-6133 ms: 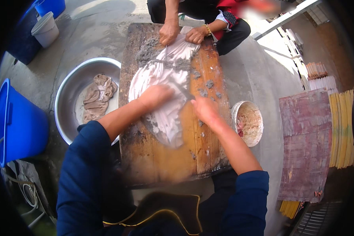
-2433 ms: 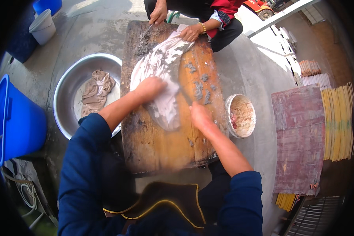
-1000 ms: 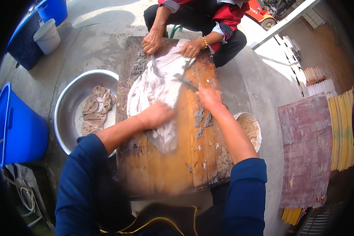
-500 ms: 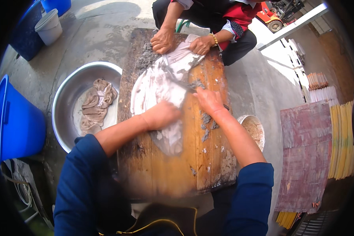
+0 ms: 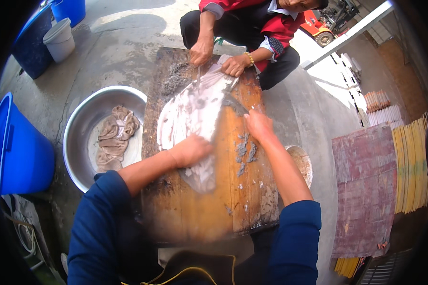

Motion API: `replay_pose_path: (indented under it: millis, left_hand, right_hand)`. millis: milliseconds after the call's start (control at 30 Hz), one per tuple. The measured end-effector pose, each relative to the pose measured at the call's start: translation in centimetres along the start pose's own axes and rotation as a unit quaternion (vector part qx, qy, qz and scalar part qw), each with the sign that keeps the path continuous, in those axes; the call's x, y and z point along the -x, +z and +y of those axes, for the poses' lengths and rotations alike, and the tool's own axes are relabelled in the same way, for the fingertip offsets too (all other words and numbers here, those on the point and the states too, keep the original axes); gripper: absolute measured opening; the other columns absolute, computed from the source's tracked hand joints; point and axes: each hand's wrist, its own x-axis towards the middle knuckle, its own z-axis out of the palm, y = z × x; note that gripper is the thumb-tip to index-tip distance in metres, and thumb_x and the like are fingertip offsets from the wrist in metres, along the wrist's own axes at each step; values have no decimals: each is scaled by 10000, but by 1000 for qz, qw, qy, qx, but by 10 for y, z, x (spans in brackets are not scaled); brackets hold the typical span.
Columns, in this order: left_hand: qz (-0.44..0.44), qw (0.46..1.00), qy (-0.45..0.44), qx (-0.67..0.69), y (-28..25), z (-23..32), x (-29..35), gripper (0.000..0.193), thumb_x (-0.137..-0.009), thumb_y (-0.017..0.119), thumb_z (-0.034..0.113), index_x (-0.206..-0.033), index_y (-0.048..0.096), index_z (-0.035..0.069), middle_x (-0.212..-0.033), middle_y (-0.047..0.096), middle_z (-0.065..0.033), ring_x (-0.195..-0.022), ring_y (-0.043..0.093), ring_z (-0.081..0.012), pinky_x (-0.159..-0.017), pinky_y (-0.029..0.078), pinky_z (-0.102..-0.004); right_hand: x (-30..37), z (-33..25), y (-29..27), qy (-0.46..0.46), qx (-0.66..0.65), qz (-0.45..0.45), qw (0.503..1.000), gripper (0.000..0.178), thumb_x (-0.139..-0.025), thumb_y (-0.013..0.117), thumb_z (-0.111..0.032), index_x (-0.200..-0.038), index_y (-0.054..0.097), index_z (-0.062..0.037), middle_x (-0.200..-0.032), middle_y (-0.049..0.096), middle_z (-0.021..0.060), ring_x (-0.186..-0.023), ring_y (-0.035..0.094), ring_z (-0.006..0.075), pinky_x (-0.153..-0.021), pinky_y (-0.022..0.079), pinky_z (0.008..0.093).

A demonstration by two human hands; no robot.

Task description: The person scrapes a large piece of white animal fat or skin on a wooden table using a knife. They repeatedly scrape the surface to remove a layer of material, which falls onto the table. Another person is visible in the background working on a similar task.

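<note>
A pale, wet, hide-like sheet (image 5: 188, 118) with grey smears lies on a wooden board (image 5: 252, 204). My left hand (image 5: 192, 151), slightly blurred, is closed on the sheet's near part. In my right hand (image 5: 259, 125) I grip a knife (image 5: 235, 103); its dark blade points up and left, at the sheet's right edge. Across from me, a co-worker's hand (image 5: 202, 51) holds a thin-bladed tool (image 5: 198, 76) against the sheet. The co-worker's other hand (image 5: 235, 65) grips the sheet's far edge. Grey scrapings (image 5: 176, 78) lie at the board's far left, with more clumps (image 5: 242, 151) on its right.
Left of the board stands a metal basin (image 5: 73, 142) holding a brownish, folded piece (image 5: 116, 135). A blue tub (image 5: 26, 147) and a white bucket (image 5: 59, 42) are farther left. Right of the board are a small bucket (image 5: 299, 164), a reddish panel (image 5: 364, 190) and yellow strips (image 5: 411, 164).
My right hand and knife have shifted slightly right, off the sheet's middle to its edge. The co-worker's one hand has risen and its tool now shows. My left hand stays on the sheet.
</note>
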Motion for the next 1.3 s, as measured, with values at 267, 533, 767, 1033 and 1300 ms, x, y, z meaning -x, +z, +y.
replay_pose_path:
  millis: [267,533,767,1033,1300]
  left_hand:
    - [4,1000,-28,10,3,-3,-1,148,-878,629,200,-855,569,66,-815,610,-101,-850,619,-319,-797,470,-446]
    - [-3,999,-35,24,-3,4,-2,140,-866,638,194,-841,564,78,-806,609,-94,-848,620,-312,-783,468,-445]
    - [-18,999,-36,23,3,5,2,149,-864,629,192,-835,560,63,-807,617,-114,-835,622,-334,-783,474,-452]
    - [-29,996,-76,43,-4,9,1,156,-876,617,189,-819,562,55,-806,625,-134,-846,633,-347,-801,478,-466]
    - [-34,995,-75,63,3,9,13,190,-907,603,193,-807,540,44,-787,621,-150,-818,632,-375,-780,486,-477]
  right_hand:
    - [-3,-40,-2,-5,11,-85,996,309,-1018,521,-362,-1137,656,-111,-1113,708,186,-1048,666,392,-896,509,503]
    - [-29,24,-2,28,48,11,998,336,-1018,512,-374,-996,646,-67,-991,712,205,-988,662,421,-839,499,531]
    - [1,-22,10,-11,19,-27,999,312,-1020,515,-370,-1011,636,-83,-959,712,203,-944,662,440,-834,494,543]
    - [1,-25,-7,-25,43,-48,998,276,-1011,534,-332,-1051,679,-101,-1019,721,190,-994,678,392,-850,512,500]
    - [-23,1,20,-56,37,4,998,288,-1014,531,-363,-990,634,-96,-914,721,191,-891,682,421,-787,511,530]
